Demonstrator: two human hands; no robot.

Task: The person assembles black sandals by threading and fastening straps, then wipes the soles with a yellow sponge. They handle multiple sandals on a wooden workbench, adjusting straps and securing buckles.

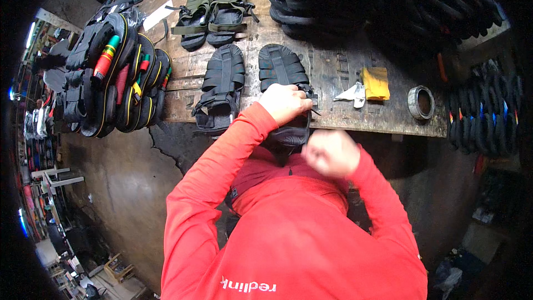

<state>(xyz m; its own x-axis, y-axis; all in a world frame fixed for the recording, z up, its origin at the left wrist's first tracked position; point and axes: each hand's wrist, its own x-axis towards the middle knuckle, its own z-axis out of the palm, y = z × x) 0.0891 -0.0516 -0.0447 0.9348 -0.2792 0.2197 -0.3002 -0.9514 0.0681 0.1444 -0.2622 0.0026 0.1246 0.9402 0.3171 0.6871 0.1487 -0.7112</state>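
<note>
A black strappy sandal (pixel 282 69) lies on the wooden workbench with its toe pointing away and its heel at the front edge. My left hand (pixel 286 103) is closed over its ankle straps, hiding the middle of the shoe. Beside the heel, just off the bench edge, my right hand (pixel 331 153) is curled and smeared by motion; whether anything is in its fingers does not show. To the left stands a similar black sandal (pixel 224 78), its straps loosely crossed. Farther back is a pair of olive-green sandals (pixel 227 5), side by side with straps spread.
Stacked black sandals (pixel 316 0) cover the back right of the workbench (pixel 355 119). Striped-strap sandals (pixel 114 78) pile up at the left edge. A crumpled white scrap (pixel 351 95), a yellow cloth (pixel 376 83) and a tape roll (pixel 421 103) lie to the right.
</note>
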